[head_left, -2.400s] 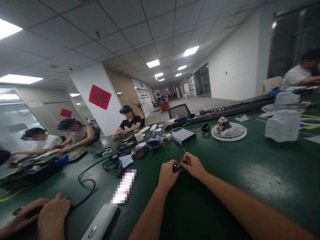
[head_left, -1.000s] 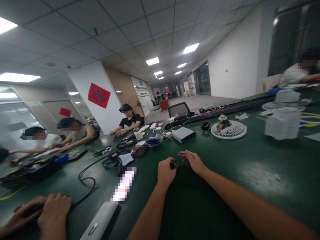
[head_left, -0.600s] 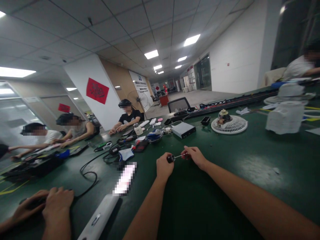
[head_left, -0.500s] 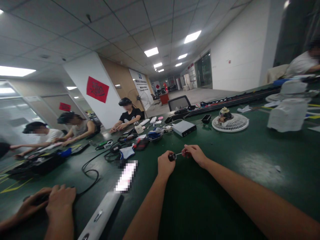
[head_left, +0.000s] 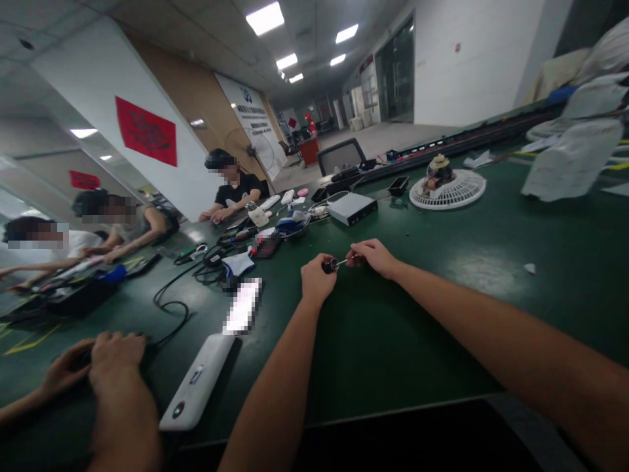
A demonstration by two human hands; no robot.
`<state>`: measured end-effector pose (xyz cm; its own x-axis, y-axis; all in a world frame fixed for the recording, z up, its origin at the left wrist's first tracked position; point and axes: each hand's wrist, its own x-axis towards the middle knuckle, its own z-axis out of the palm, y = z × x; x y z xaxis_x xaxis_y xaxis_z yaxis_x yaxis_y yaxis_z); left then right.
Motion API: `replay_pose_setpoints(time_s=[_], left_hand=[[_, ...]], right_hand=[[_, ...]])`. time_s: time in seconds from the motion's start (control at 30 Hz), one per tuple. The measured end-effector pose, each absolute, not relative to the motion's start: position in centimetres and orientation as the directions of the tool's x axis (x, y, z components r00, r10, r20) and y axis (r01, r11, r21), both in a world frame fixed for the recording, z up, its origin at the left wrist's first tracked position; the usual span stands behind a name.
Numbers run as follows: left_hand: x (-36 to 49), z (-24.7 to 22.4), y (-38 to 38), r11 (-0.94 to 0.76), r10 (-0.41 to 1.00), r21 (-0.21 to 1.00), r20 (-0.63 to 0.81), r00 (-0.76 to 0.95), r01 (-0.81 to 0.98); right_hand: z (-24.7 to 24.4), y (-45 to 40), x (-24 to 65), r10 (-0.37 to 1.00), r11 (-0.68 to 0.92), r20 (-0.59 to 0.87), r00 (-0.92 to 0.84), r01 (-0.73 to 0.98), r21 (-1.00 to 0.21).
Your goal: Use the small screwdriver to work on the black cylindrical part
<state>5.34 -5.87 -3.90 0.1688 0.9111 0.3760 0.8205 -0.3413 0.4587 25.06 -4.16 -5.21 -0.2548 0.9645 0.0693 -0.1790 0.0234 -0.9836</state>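
Over the green table, my left hand [head_left: 318, 278] is closed around the black handle of what looks like a screwdriver [head_left: 330, 265]. Its thin metal shaft points right, to my right hand [head_left: 369, 257]. The fingers of that hand pinch the far end of the shaft; whether they also hold something small there is hidden. Left of my forearm lies a long white device [head_left: 199, 380] with a lit, blurred-out screen beyond it.
Another person's hands [head_left: 115, 360] rest at the lower left around a dark object. A grey box [head_left: 352, 208], a white fan grille with a motor [head_left: 447, 190] and white housings [head_left: 572, 160] stand farther back. Cables [head_left: 170, 305] and cloths lie left; several people sit beyond.
The view has tipped down, so the table's front edge now shows and things sit higher in the picture. Both hands keep their hold, still close together.
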Motion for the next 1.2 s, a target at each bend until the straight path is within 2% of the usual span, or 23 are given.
replay_pose_setpoints(time_s=[0.2, 0.43, 0.7, 0.9, 1.0, 1.07, 1.2], left_hand=[[5.3, -4.1, -5.6, -0.361, 0.901, 0.442, 0.393, 0.184, 0.821], [4.9, -4.3, -5.6, -0.352, 0.9, 0.433, 0.4, 0.173, 0.83], [4.9, -4.3, -5.8, -0.348, 0.901, 0.438, 0.4, 0.167, 0.829], [4.9, -4.2, -5.8, -0.345, 0.898, 0.43, 0.41, 0.159, 0.834], [5.0, -4.1, -5.8, -0.352, 0.893, 0.436, 0.421, 0.158, 0.828], [5.1, -3.9, -5.8, -0.357, 0.89, 0.447, 0.43, 0.153, 0.821], [5.0, -3.6, -5.8, -0.348, 0.887, 0.479, 0.446, 0.118, 0.806]], right_hand=[[-5.6, -3.8, 25.0, 0.976, 0.013, 0.05, -0.21, -0.174, -0.985], [-5.2, -4.3, 24.9, 0.97, 0.072, 0.108, -0.216, -0.168, -0.983], [-4.5, -4.9, 25.0, 0.949, 0.112, 0.134, -0.285, -0.094, -0.989], [-4.7, -4.8, 24.6, 0.955, 0.178, 0.178, -0.236, -0.022, -0.984], [-4.3, -5.4, 24.7, 0.946, 0.288, 0.28, -0.163, 0.027, -0.957], [-3.5, -6.3, 24.9, 0.912, 0.406, 0.399, -0.097, 0.072, -0.911], [0.6, -10.5, 25.0, 0.721, 0.686, 0.691, -0.051, 0.195, -0.702]])
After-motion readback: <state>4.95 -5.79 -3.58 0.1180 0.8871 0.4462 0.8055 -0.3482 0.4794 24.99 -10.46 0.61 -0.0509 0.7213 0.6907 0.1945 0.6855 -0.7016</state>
